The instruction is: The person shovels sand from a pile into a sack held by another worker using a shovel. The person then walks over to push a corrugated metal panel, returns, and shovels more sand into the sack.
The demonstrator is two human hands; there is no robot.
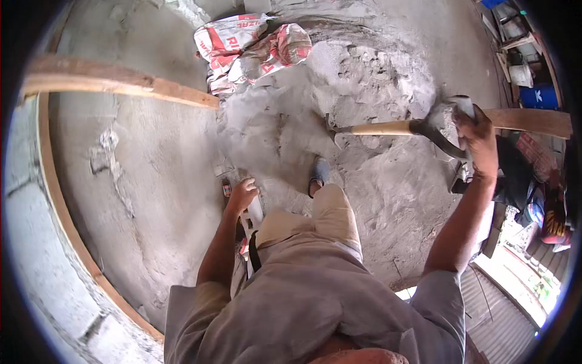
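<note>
A shovel (382,128) with a pale wooden shaft and a dark handle end lies across the view, its blade end down at the grey powdery material. At its handle end on the right, my right hand (477,136) is closed around the grip. My left hand (245,193) is at my left side with its fingers curled; whether it holds anything is hidden. Just left of it, a small orange and dark object (227,187) is on the floor. The grey heap (376,79) spreads ahead of my foot in its dark shoe (319,170).
Red and white sacks (248,48) rest beyond the heap. A wooden beam (121,83) juts in from the left, near a block wall (57,249). Another board (530,122), a blue container (538,96) and piled items stand at right.
</note>
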